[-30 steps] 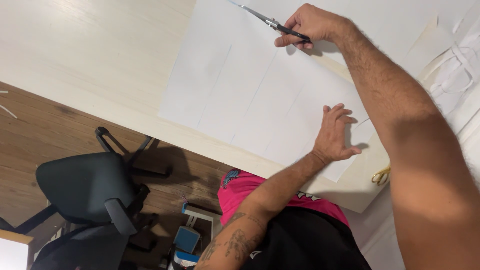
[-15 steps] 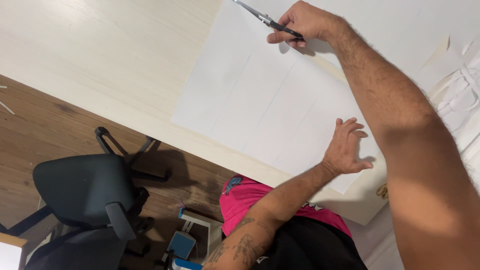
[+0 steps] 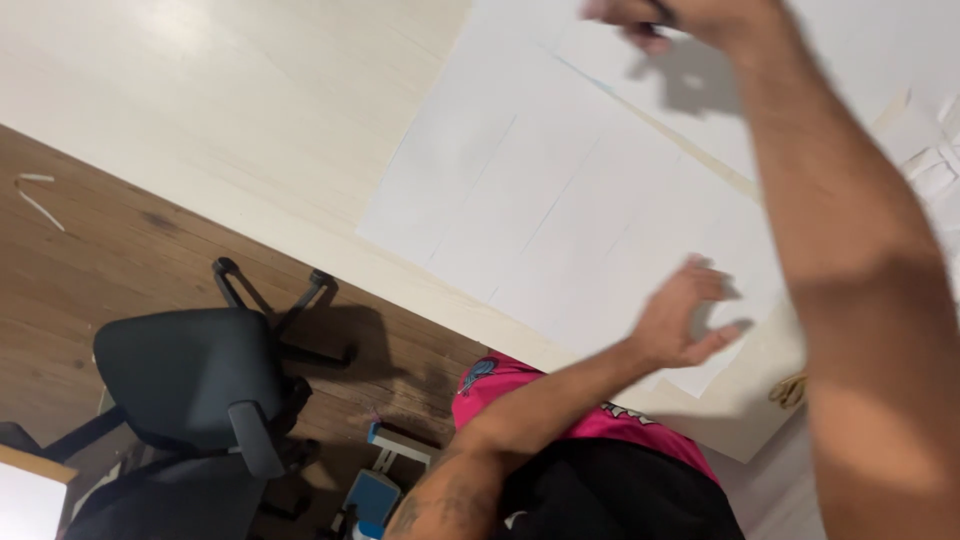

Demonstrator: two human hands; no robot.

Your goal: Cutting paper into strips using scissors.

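Head view, left hand [image 3: 682, 322] on paper [image 3: 560, 210]

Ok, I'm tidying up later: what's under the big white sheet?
The sheet lies flat on the pale table, which shows along its edges. The left hand hovers over its near corner. Anything beneath the paper is covered and cannot be seen.

Right hand [image 3: 690, 15] blurred, edge-cropped
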